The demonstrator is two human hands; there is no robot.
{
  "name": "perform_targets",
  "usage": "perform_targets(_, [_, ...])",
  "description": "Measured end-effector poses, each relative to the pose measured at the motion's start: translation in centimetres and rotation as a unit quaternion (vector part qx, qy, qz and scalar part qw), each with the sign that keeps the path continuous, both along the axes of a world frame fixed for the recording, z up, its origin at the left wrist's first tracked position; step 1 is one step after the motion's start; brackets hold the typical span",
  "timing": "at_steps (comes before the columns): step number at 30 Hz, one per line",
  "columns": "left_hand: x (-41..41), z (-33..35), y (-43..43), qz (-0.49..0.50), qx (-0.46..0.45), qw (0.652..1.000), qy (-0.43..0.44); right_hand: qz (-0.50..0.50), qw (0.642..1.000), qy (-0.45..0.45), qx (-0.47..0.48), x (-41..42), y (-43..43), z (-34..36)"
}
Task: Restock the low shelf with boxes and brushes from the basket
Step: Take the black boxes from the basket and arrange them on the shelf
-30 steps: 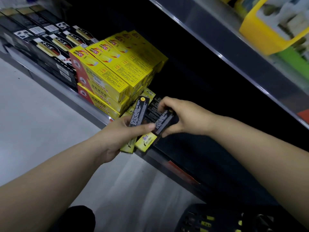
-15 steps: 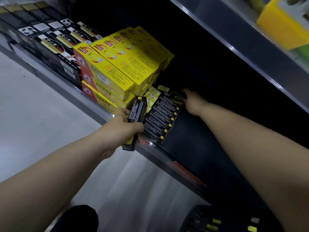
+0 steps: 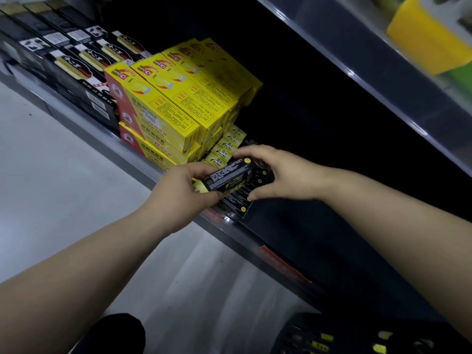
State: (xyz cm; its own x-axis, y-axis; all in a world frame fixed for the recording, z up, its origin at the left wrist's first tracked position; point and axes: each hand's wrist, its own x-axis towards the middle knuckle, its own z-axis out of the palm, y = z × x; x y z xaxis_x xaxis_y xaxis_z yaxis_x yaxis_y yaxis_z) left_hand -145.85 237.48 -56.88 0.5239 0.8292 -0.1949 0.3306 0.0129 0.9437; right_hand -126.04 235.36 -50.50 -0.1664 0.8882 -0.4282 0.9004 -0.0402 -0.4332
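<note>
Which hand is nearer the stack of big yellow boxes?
Left. The left hand is right beside the front lower corner of the yellow boxes, gripping one end of the small black box. The right hand holds its other end, farther along the shelf.

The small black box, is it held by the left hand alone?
No, the left hand grips one end of the small black box and the right hand grips the other end.
</note>
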Motion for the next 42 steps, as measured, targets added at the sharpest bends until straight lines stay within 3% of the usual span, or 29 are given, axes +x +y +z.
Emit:
perform_targets(3, [0.2,0.3,-0.3,-0.016,0.038,0.999,0.001,0.004,0.999,-0.003,0.049,-0.8,-1.1,0.6])
perform_targets(7, [0.0,0.1,-0.5,-0.012,0.075,0.996,0.051,-0.028,0.999,-0.034,0.027,1.0,-1.3,0.8])
perform_targets(11, [-0.1,-0.6,-0.5,-0.081,0.126,0.980,0.131,-0.159,0.976,-0.121,0.086,4.9,-0.5,-0.9])
perform_targets(14, [0.4,-1.2,-0.5,-0.147,0.200,0.953,0.172,-0.282,0.945,-0.129,0.109,6.5,1.4,-2.9])
perform_targets(17, [0.7,-1.9,-0.3,-0.187,0.257,0.924,0.212,-0.331,0.926,-0.146,0.104,7.4,3.8,-4.7])
perform_targets(22, [0.3,-3.0,-0.3,-0.214,0.279,0.898,0.264,-0.279,0.944,-0.177,0.016,6.2,6.8,-7.5])
perform_targets(29, [0.6,-3.4,-0.3,-0.209,0.284,0.897,0.265,-0.178,0.958,-0.214,-0.068,5.2,5.6,-6.7])
perform_targets(32, [0.9,-2.5,-0.7,-0.215,0.267,0.902,0.263,-0.161,0.966,-0.197,-0.049,3.9,3.3,-3.2])
perform_targets(37, [1.5,3.2,-2.2,-0.222,0.226,0.931,0.183,-0.128,0.985,-0.116,0.006,1.5,-4.9,4.7])
perform_targets(42, [2.5,12.0,-6.0,-0.292,0.241,0.918,0.115,-0.173,0.982,-0.023,0.073,-0.3,-15.3,11.6])
